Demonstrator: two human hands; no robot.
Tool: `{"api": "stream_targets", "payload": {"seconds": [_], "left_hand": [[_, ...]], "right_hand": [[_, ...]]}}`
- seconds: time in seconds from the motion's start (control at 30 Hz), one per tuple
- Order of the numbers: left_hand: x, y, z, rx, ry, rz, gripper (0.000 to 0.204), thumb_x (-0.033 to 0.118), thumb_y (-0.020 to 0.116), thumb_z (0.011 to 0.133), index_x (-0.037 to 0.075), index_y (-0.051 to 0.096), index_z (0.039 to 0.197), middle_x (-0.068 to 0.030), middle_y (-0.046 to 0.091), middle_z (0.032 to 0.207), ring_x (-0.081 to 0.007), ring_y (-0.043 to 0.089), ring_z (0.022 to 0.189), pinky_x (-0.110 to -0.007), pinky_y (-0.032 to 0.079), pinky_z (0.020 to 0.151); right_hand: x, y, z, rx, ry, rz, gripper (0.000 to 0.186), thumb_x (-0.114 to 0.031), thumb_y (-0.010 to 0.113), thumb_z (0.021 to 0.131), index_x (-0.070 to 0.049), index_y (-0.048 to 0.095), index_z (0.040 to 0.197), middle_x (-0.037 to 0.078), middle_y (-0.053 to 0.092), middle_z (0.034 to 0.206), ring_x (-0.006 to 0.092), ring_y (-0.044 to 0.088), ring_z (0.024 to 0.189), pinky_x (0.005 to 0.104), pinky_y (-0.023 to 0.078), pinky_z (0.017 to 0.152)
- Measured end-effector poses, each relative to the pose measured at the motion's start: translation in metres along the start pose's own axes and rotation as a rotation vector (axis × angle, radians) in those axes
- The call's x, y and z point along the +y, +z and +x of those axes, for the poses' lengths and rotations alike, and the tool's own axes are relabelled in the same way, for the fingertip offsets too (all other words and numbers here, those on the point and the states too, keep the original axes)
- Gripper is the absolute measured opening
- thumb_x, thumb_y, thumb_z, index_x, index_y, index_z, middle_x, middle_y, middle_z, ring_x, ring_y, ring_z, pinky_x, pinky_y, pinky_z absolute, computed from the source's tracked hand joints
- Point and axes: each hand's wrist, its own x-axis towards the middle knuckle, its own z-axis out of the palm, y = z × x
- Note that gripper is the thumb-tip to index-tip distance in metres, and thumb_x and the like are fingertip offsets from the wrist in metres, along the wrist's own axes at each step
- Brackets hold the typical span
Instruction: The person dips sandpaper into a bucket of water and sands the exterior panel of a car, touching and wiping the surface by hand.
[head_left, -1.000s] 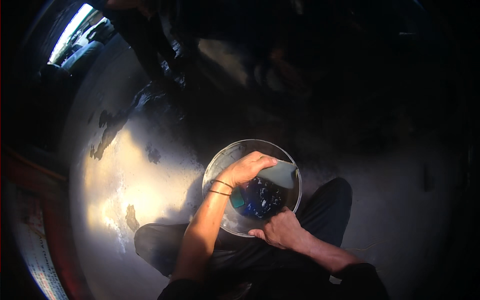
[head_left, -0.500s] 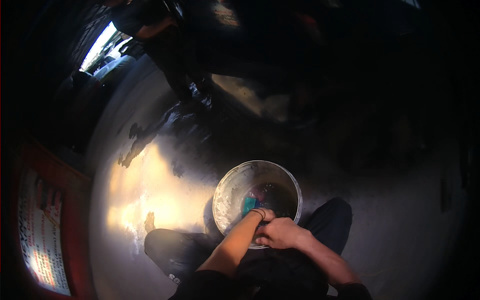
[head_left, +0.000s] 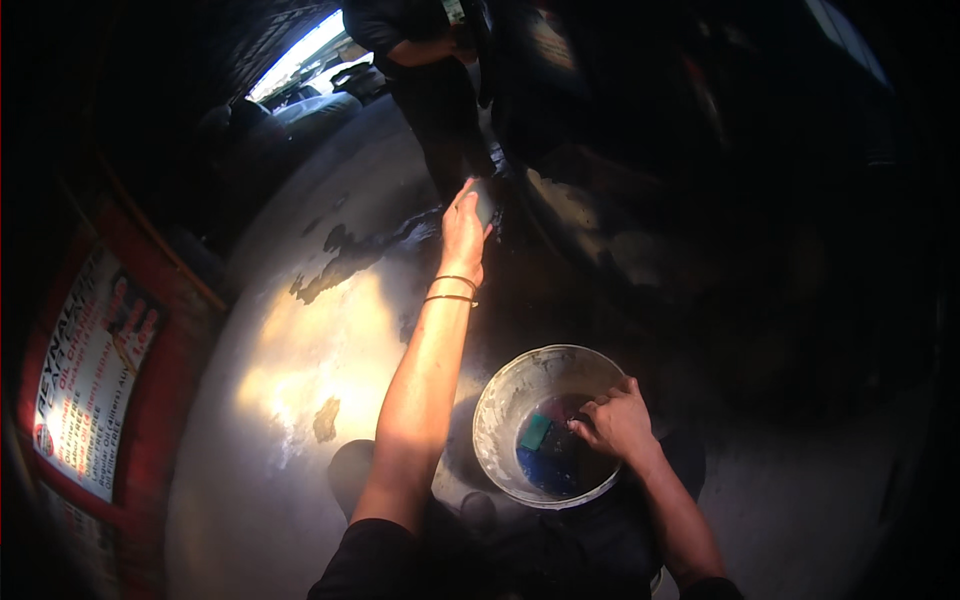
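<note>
My left arm reaches far forward. My left hand [head_left: 462,240] is closed on a rounded grey-green pad [head_left: 485,203], which looks like a sponge and is partly hidden by the fingers. Close in front of me stands a pale, smeared bucket [head_left: 492,430] with dark liquid in it. A green block [head_left: 535,432], also like a sponge, lies inside. My right hand [head_left: 615,418] is bent over the bucket's right rim, its curled fingers inside the mouth. What those fingers hold, if anything, I cannot make out.
A dark, shiny vehicle body [head_left: 620,220] fills the far right, mostly lost in shadow. Ahead stands a person [head_left: 425,85] in dark clothes. The floor [head_left: 300,350] has wet patches. At left is a red-framed sign board [head_left: 95,370].
My left hand has left the bucket and stretched forward with the grey-green pad. My right hand has moved to the bucket's right rim. The view has shifted.
</note>
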Motion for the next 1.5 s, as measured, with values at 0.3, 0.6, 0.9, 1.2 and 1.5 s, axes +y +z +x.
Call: {"api": "stream_targets", "payload": {"seconds": [0.3,0.6,0.9,1.2,1.5], "left_hand": [[-0.021,0.166,-0.026,-0.016,0.479,0.427,0.079,0.055,0.029,0.12,0.004,0.012,0.178,-0.021,0.01,0.187,-0.0428,0.006,0.172,-0.07,0.011,0.134],[0.007,0.117,0.109,-0.088,0.342,0.243,0.081,0.063,0.02,0.118,0.01,0.018,0.179,-0.0133,0.014,0.188,-0.0325,0.01,0.174,-0.076,0.007,0.131],[-0.012,0.126,0.031,-0.254,0.605,0.363,0.084,0.063,0.015,0.118,0.005,0.009,0.179,-0.0194,0.007,0.187,-0.0375,0.002,0.174,-0.076,-0.002,0.131],[-0.003,0.128,0.083,-0.227,0.599,0.322,0.08,0.057,0.021,0.118,0.005,0.011,0.178,-0.019,0.01,0.187,-0.0382,0.008,0.173,-0.079,0.001,0.13],[-0.034,0.081,0.355,-0.479,0.92,0.669,0.074,0.05,0.029,0.119,0.003,0.022,0.176,-0.0244,0.014,0.185,-0.0391,0.01,0.172,-0.069,0.01,0.136]], "right_hand": [[-0.004,0.002,-0.012,-0.036,0.068,-0.044,0.037,-0.052,0.073,0.098,-0.018,0.088,0.1,0.009,0.083,0.093,0.0254,0.078,0.099,0.0498,0.038,0.124],[-0.019,-0.005,0.004,-0.069,0.135,-0.072,0.033,-0.045,0.076,0.097,-0.014,0.086,0.098,0.01,0.082,0.092,0.0253,0.079,0.1,0.0461,0.037,0.125],[-0.017,0.003,0.001,-0.015,0.197,-0.137,0.021,-0.035,0.08,0.091,-0.015,0.085,0.091,0.007,0.081,0.087,0.0241,0.078,0.097,0.0452,0.043,0.117],[-0.019,0.01,0.011,-0.005,0.21,-0.16,0.016,-0.029,0.076,0.089,-0.015,0.083,0.084,0.007,0.08,0.083,0.0245,0.079,0.091,0.0468,0.044,0.119],[-0.03,0.019,0.04,0.004,0.137,-0.096,0.014,-0.026,0.077,0.088,-0.016,0.08,0.079,0.006,0.076,0.075,0.0242,0.077,0.083,0.0452,0.045,0.116]]}}
